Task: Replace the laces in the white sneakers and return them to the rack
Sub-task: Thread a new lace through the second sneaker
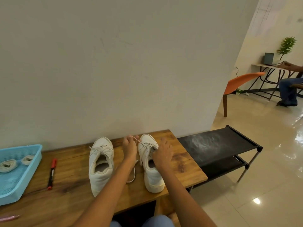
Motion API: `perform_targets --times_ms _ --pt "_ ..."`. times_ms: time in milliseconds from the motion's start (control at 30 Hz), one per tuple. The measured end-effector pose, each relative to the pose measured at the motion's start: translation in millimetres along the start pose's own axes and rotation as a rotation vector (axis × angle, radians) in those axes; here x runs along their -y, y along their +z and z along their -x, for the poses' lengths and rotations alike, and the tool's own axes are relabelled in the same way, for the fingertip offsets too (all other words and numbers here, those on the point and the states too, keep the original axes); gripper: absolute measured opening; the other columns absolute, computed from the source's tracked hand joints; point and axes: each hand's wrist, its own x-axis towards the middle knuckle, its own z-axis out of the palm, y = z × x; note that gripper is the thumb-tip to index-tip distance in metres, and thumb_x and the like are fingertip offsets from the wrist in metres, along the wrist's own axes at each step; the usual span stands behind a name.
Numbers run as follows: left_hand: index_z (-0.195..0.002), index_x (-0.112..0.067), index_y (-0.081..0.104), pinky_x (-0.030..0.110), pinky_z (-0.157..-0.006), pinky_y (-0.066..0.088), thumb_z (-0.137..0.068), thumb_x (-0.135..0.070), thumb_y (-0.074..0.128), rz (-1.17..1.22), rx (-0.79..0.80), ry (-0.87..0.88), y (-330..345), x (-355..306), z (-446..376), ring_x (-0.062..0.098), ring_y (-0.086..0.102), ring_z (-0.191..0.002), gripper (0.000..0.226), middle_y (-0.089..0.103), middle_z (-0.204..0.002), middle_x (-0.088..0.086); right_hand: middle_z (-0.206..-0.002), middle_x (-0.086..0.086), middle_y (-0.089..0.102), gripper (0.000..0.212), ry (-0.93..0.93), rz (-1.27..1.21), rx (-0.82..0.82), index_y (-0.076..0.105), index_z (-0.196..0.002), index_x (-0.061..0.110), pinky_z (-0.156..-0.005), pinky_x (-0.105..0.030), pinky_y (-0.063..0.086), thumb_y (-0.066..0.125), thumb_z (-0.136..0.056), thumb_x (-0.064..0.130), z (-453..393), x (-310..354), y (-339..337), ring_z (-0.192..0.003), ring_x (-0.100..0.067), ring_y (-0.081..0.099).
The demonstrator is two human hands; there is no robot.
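Right sneaker on counter, long axis 12–6, toe at 12. Left hand pinches lace at 10 o'clock of eyelets; right hand clamps tongue, nearer. Left sneaker at 9.

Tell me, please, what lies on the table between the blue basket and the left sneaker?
A red marker lies there, between the blue basket and the left sneaker, in the head view.

Grained wood table, perforated plastic tray, glossy floor.
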Motion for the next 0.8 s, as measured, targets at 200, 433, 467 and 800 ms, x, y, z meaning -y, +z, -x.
perform_targets --times_ms 200,433,467,800 --pt "-0.102 -0.002 0.051 0.028 -0.063 0.042 -0.103 -0.025 0.03 -0.303 0.005 -0.014 -2.7 22.6 3.1 0.022 0.054 -0.073 0.032 0.058 -0.09 0.016 -0.098 -0.004 0.063 0.015 0.056 -0.127 0.004 0.047 -0.105 0.015 -0.064 -0.029 0.038 0.054 -0.092 0.019 4.6 1.0 -5.2 -0.078 -0.018 0.051" --pt "-0.095 -0.01 0.051 0.031 -0.071 0.042 -0.099 -0.046 0.032 -0.742 0.055 -0.131 -9.9 64.5 20.0 0.021 0.054 -0.084 0.041 0.061 -0.097 0.01 -0.102 -0.003 0.064 0.013 0.05 -0.088 0.029 0.053 -0.106 0.015 -0.067 -0.027 0.038 0.051 -0.093 0.014 2.8 0.7 -4.1 -0.092 -0.019 0.058" --pt "-0.098 -0.013 0.05 0.031 -0.071 0.043 -0.098 -0.048 0.032 -0.83 0.066 -0.123 -12.5 65.1 19.7 0.021 0.055 -0.085 0.039 0.061 -0.097 0.008 -0.102 -0.003 0.064 0.012 0.053 -0.092 0.026 0.053 -0.106 0.015 -0.067 -0.027 0.039 0.052 -0.093 0.014 2.3 0.1 -3.0 -0.091 -0.019 0.058" --pt "-0.098 -0.024 0.061 0.043 -0.095 0.044 -0.097 -0.034 0.044 -0.952 0.128 0.054 -16.2 64.3 -0.4 0.025 0.055 -0.106 0.019 0.062 -0.109 0.002 -0.101 -0.002 0.063 0.014 0.06 -0.081 0.035 0.052 -0.105 0.016 -0.072 -0.031 0.047 0.055 -0.093 0.022 -2.3 -1.9 5.2 -0.091 -0.019 0.059"
